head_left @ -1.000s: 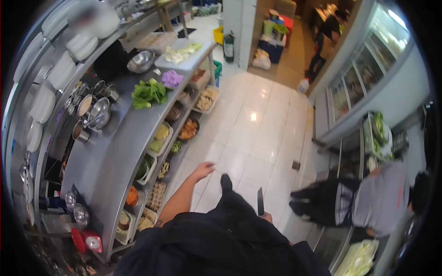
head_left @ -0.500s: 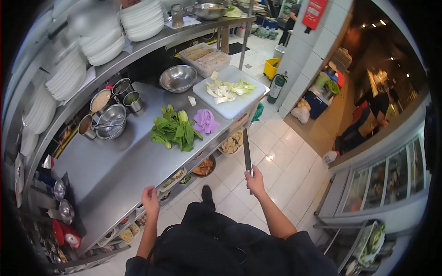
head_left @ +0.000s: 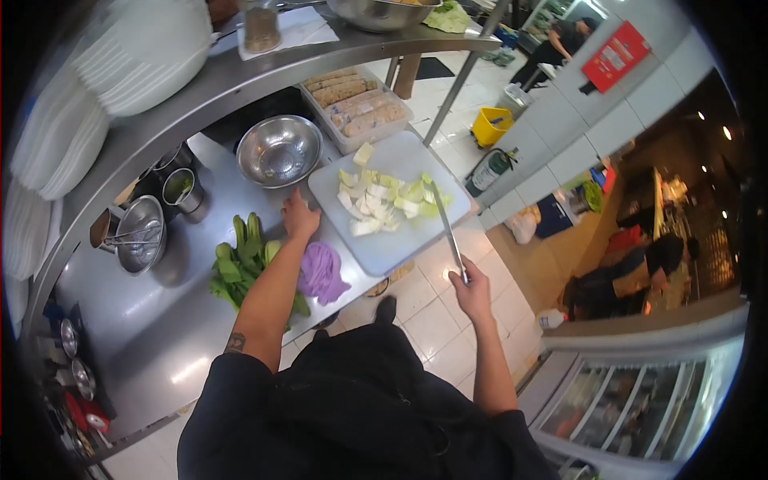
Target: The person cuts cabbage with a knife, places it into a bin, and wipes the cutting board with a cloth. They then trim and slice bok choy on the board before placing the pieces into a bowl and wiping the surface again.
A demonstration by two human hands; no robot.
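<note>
My right hand (head_left: 470, 290) grips the handle of a knife (head_left: 449, 228), whose blade reaches over the right side of the white cutting board (head_left: 348, 244). The blade tip is close to chopped pale leaf vegetable (head_left: 376, 196) spread on the board. My left hand (head_left: 301, 218) reaches over the steel counter between the metal bowl (head_left: 280, 150) and the board, fingers apart and partly bent. Whether its fingertips touch anything small is hidden. Under my left forearm lie leafy greens (head_left: 232, 268), partly covered. Beside them is a crumpled purple cloth (head_left: 322, 272).
A plastic tub (head_left: 356, 104) of wrapped rolls stands behind the board. Metal pots and a bowl with a whisk (head_left: 142, 236) sit at the left. Plates (head_left: 144, 56) are stacked on the overhead shelf (head_left: 264, 78). Other people work in the background at right and top.
My left hand has moved from the counter's front edge to beside the board. The knife has swung over the board in my right hand. The view has come closer to the board.
</note>
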